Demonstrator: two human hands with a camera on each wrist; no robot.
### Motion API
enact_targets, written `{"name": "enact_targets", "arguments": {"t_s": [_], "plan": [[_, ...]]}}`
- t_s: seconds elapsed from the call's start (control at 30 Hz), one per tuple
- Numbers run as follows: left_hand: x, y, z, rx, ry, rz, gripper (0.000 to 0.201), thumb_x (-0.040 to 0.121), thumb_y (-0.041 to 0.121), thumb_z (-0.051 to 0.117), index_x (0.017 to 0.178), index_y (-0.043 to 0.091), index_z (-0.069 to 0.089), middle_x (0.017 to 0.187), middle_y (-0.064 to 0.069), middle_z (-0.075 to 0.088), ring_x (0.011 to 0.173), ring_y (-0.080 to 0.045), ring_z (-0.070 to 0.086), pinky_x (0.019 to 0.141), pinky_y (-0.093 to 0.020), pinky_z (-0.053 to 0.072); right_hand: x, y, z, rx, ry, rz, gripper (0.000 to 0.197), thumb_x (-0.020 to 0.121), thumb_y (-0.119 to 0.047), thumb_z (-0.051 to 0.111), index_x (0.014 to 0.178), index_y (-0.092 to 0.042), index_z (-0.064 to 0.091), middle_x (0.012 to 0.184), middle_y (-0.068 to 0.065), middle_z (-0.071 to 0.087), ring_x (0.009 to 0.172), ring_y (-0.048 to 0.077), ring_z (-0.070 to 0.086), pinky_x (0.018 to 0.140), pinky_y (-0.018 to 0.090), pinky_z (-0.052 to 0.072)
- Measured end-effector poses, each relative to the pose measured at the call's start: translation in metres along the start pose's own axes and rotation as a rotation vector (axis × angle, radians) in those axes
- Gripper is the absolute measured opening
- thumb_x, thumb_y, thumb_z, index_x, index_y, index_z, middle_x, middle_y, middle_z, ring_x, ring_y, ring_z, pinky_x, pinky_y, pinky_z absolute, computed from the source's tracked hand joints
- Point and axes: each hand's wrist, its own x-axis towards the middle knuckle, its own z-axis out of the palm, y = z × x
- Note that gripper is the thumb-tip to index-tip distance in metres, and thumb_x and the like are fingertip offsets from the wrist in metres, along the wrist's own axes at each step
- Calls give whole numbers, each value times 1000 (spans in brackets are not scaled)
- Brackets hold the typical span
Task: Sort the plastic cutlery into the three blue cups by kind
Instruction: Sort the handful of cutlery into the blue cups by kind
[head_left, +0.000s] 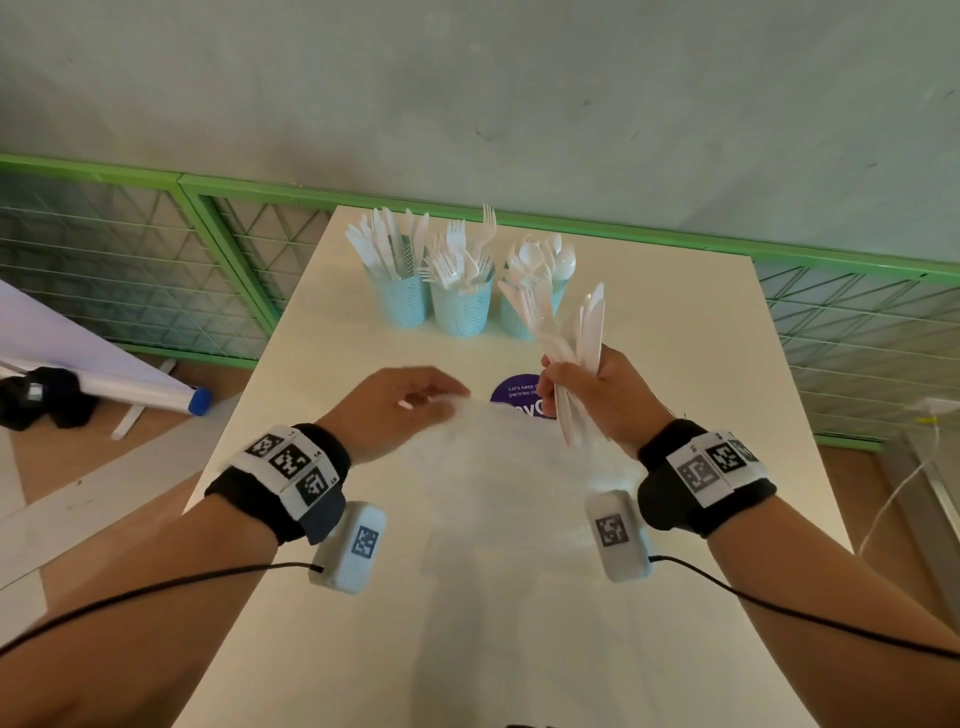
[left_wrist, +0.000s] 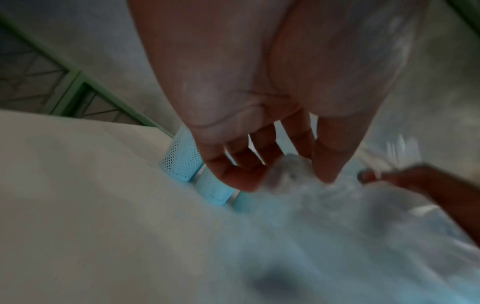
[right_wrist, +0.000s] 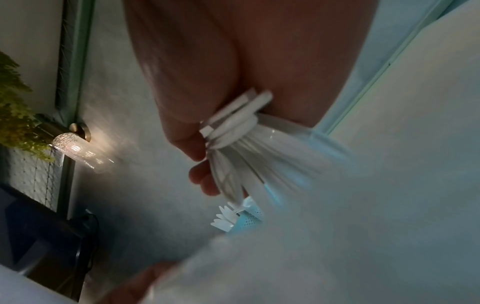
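Observation:
Three perforated blue cups stand in a row at the table's far end: the left cup (head_left: 402, 301) holds white knives, the middle cup (head_left: 461, 306) forks, the right cup (head_left: 514, 314) spoons. My right hand (head_left: 587, 395) grips a bundle of white plastic knives (head_left: 576, 332), raised just in front of the right cup. The same bundle of knives (right_wrist: 233, 131) shows in the right wrist view, clamped in my right hand (right_wrist: 200, 148). My left hand (head_left: 410, 402) pinches a clear plastic bag (head_left: 498, 467), blurred by motion, that hangs over the table. The bag (left_wrist: 285, 170) is caught between thumb and fingers of my left hand (left_wrist: 259, 160).
The white table (head_left: 675, 322) bears a round purple sticker (head_left: 519, 397), partly behind the bag. A green wire fence (head_left: 156, 260) runs behind and beside the table. A rolled white screen (head_left: 130, 387) and black gear lie on the floor at left; a white cable (head_left: 893, 493) trails at right.

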Motion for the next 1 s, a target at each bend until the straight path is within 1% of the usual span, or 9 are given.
{"name": "enact_targets", "arguments": {"t_s": [0.07, 0.17, 0.33, 0.47, 0.53, 0.6, 0.7, 0.9, 1.0], "plan": [[-6, -16, 6, 191, -91, -22, 17, 88, 22, 68, 92, 39, 70, 93, 17, 70, 83, 1, 62, 75, -4, 41, 1, 1, 3, 41, 18, -13, 8, 90, -3, 50, 87, -1, 57, 63, 2, 62, 58, 14, 61, 60, 22, 53], [-13, -43, 16, 280, -47, -86, 17, 87, 18, 69, 88, 35, 72, 88, 13, 67, 81, -2, 60, 76, -13, 42, 1, 0, 4, 46, 103, -41, 17, 91, -7, 50, 77, -1, 57, 62, 6, 59, 56, 11, 58, 62, 23, 52], [-10, -56, 19, 245, -99, -288, 33, 93, 22, 53, 124, 26, 62, 120, 7, 63, 114, -12, 58, 94, -20, 39, 1, -9, 4, 90, 105, -42, 27, 94, -15, 52, 70, -4, 55, 56, 9, 53, 57, 22, 51, 68, 33, 49], [-3, -24, 11, 128, 154, -162, 52, 78, 53, 45, 125, 36, 59, 133, 10, 56, 127, -14, 45, 110, -35, 31, -7, -18, 12, 79, -37, -11, 23, 94, -18, 54, 76, -5, 58, 60, 6, 56, 58, 20, 52, 63, 26, 49], [-6, 17, 14, -87, 202, -56, 44, 89, 54, 46, 120, 28, 63, 120, 11, 64, 112, -9, 56, 98, -28, 42, -9, -25, 18, 132, -55, -24, 20, 95, -17, 54, 78, -6, 57, 59, 0, 57, 55, 15, 52, 59, 22, 48], [-9, 57, 19, -324, 98, -4, 49, 91, 56, 44, 114, 18, 65, 100, 7, 70, 93, -11, 65, 80, -27, 54, -12, -31, 26, 152, -79, -67, 23, 94, -18, 56, 74, -8, 57, 59, 0, 55, 55, 15, 52, 56, 22, 48], [-9, 83, 26, -533, 31, -11, 53, 90, 56, 48, 102, 6, 63, 71, 1, 65, 66, -16, 63, 68, -30, 54, -19, -40, 40, 170, -164, -105, 20, 95, -10, 51, 80, -1, 59, 62, 5, 55, 60, 20, 53, 57, 24, 49], [-15, 76, 17, -695, -49, -48, 44, 84, 45, 57, 102, 5, 63, 80, -7, 68, 69, -23, 56, 65, -28, 51, -28, -52, 47, 77, -278, -179, 28, 95, -5, 49, 76, -21, 61, 58, -8, 56, 56, 9, 52, 60, 23, 48], [-19, 73, 13, -737, -62, -70, 45, 84, 39, 59, 106, 0, 63, 84, -12, 68, 70, -25, 58, 64, -28, 52, -31, -51, 47, 81, -314, -187, 19, 96, -8, 52, 85, -20, 62, 61, -11, 61, 60, 7, 55, 64, 22, 49]]}}
